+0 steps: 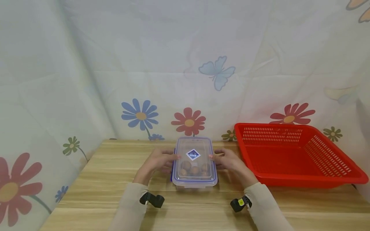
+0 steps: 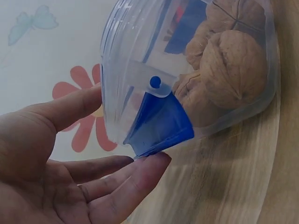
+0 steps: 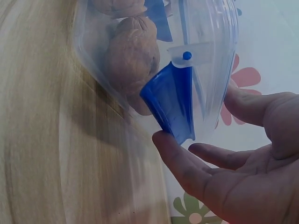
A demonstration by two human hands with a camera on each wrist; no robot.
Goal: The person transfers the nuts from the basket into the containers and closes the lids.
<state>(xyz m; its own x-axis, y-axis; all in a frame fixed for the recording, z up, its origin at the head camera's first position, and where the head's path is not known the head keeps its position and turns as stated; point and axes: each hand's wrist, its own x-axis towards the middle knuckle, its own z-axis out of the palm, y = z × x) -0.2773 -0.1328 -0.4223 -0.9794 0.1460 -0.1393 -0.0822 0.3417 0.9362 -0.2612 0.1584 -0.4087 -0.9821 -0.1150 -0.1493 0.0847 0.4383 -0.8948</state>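
Observation:
A clear plastic food container (image 1: 185,146) with a blue-edged lid and a diamond label sits on the wooden table. Several walnuts (image 2: 236,67) show through its wall, gathered at the near end. My left hand (image 1: 160,159) is at its left side, thumb at the lid's edge and fingertips against a blue side latch (image 2: 161,121). Opposite, my right hand (image 1: 228,160) mirrors this, thumb at the lid and a fingertip at the lower end of the right-hand latch (image 3: 175,95). Both latches tilt outward from the container's walls. The lid lies on top.
A large red plastic basket (image 1: 274,178) with slotted walls stands to the right, near my right hand. Behind the wooden table (image 1: 115,192) hangs a pale curtain (image 1: 162,80) printed with flowers and butterflies. Each wrist carries a small black camera.

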